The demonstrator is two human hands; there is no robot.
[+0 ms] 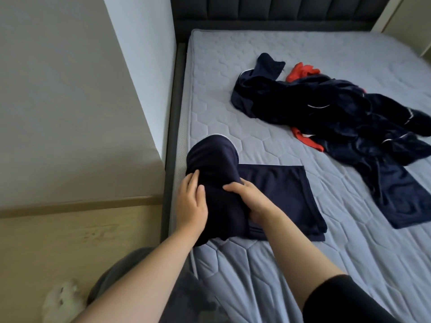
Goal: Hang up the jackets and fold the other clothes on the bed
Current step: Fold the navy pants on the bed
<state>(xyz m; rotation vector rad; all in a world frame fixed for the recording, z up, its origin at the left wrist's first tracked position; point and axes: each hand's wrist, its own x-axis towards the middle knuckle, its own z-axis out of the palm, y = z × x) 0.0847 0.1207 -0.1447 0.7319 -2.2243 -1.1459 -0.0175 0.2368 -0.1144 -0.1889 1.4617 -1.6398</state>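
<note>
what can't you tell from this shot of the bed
- Pile: head view, garments tangled; which are jackets unclear; right edge cuts it.
- Right hand: fingers hidden under the garment.
- Left hand: thumb hidden, grip unclear.
- White object, bottom left: blurred.
</note>
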